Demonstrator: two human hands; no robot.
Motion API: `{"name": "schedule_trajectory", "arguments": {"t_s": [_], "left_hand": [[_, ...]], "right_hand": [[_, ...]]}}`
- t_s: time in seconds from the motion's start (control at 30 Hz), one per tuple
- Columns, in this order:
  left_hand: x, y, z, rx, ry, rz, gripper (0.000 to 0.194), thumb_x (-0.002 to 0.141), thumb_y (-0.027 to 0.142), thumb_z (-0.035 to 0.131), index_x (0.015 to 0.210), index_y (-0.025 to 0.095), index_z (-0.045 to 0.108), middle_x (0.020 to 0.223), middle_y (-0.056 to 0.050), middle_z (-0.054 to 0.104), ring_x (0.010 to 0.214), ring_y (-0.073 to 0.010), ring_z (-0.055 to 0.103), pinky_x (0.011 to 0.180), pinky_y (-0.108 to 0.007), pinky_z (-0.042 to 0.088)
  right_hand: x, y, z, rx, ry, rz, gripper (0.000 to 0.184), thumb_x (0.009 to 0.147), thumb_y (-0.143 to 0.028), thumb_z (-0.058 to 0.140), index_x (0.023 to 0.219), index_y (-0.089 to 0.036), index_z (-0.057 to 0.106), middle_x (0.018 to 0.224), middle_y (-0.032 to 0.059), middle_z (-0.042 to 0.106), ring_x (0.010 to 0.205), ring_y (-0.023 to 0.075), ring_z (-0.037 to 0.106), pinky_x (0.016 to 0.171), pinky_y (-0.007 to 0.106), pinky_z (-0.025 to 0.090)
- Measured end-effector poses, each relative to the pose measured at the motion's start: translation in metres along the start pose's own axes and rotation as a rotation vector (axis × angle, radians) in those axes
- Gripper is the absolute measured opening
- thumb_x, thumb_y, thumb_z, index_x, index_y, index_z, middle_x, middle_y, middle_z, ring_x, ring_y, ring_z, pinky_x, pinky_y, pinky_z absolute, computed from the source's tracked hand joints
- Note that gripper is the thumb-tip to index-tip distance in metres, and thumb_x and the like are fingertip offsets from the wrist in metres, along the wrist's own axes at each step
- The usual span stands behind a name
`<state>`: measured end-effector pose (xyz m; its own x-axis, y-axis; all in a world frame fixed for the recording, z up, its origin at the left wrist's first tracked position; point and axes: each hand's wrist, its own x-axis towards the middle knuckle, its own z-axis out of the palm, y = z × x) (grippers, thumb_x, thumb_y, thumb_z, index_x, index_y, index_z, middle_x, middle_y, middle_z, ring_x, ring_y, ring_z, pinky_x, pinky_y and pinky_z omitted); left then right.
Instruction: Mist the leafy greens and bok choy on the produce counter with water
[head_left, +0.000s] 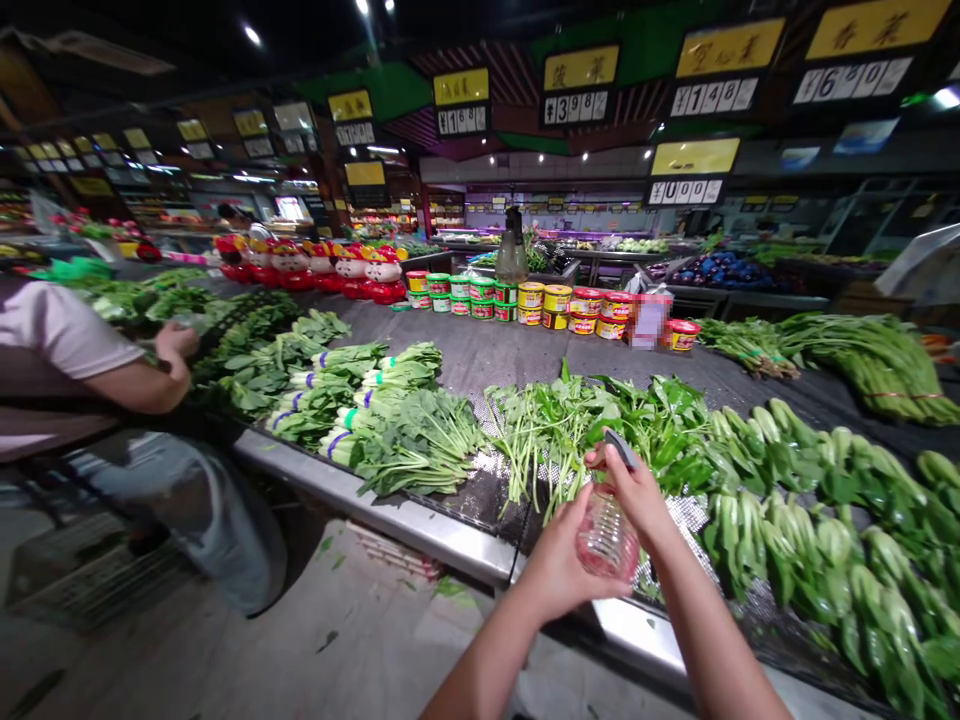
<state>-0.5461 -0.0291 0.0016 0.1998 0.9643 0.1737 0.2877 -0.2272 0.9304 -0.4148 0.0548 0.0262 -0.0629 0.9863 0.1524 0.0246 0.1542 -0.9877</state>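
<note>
A clear, ribbed spray bottle (606,535) with a pinkish tint and a grey spray head is held over the front of the vegetable display. My left hand (564,568) is wrapped around the lower body of the bottle. Up at the neck and trigger, my right hand (636,492) grips the same bottle. Just behind it lie loose leafy greens with long stems (555,425). Heads of bok choy (780,535) are to the right of my hands. Left of them is a loose bunch of leafy greens (431,440).
A metal edge (480,548) runs along the stand's front. Taped bundles of greens (322,385) lie left, near a person (97,370) beside the stand. Stacked tubs (517,298) and red figurines (307,268) line the back. A crate (75,570) stands on the floor.
</note>
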Motion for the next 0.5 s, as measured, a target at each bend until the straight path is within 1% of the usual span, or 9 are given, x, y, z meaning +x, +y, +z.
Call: {"name": "schedule_trajectory", "arguments": {"t_s": [0.17, 0.27, 0.37, 0.43, 0.5], "left_hand": [[0.002, -0.004, -0.001, 0.002, -0.010, -0.016, 0.119, 0.045, 0.039, 0.088, 0.145, 0.026, 0.023, 0.138, -0.012, 0.042, 0.123, -0.0316, 0.044, 0.106, -0.043, 0.036], [0.003, -0.009, -0.001, -0.011, -0.031, -0.011, 0.120, 0.046, 0.040, 0.087, 0.145, 0.025, 0.022, 0.141, -0.012, 0.040, 0.127, -0.0318, 0.041, 0.107, -0.043, 0.035], [0.005, -0.015, -0.001, -0.037, -0.055, -0.009, 0.121, 0.046, 0.041, 0.087, 0.145, 0.025, 0.021, 0.143, -0.011, 0.038, 0.129, -0.0322, 0.038, 0.108, -0.044, 0.033], [0.007, -0.017, -0.001, -0.040, -0.059, -0.014, 0.120, 0.046, 0.041, 0.087, 0.145, 0.025, 0.021, 0.143, -0.012, 0.038, 0.129, -0.0323, 0.038, 0.108, -0.044, 0.034], [0.008, -0.017, -0.003, -0.035, -0.055, -0.014, 0.121, 0.046, 0.041, 0.087, 0.145, 0.025, 0.021, 0.142, -0.013, 0.038, 0.127, -0.0322, 0.040, 0.107, -0.043, 0.035]], "right_hand": [[0.003, 0.000, 0.002, -0.061, 0.014, -0.024, 0.055, 0.081, -0.059, 0.049, 0.119, -0.021, 0.055, 0.091, 0.0074, 0.067, 0.085, 0.0239, 0.062, 0.071, 0.037, 0.051], [0.005, 0.000, 0.002, -0.087, 0.025, 0.014, 0.053, 0.079, -0.062, 0.049, 0.109, -0.021, 0.061, 0.081, 0.0065, 0.067, 0.072, 0.0228, 0.062, 0.062, 0.035, 0.050], [0.007, 0.001, 0.002, -0.138, 0.052, 0.017, 0.053, 0.077, -0.064, 0.051, 0.101, -0.020, 0.065, 0.071, 0.0054, 0.066, 0.066, 0.0231, 0.061, 0.061, 0.036, 0.049], [0.008, 0.002, 0.002, -0.135, 0.059, 0.015, 0.053, 0.077, -0.064, 0.051, 0.103, -0.020, 0.065, 0.071, 0.0054, 0.066, 0.067, 0.0235, 0.062, 0.062, 0.036, 0.049], [0.010, 0.002, 0.004, -0.095, 0.057, 0.019, 0.053, 0.077, -0.063, 0.051, 0.109, -0.022, 0.063, 0.077, 0.0060, 0.067, 0.070, 0.0235, 0.062, 0.062, 0.035, 0.050]]}}
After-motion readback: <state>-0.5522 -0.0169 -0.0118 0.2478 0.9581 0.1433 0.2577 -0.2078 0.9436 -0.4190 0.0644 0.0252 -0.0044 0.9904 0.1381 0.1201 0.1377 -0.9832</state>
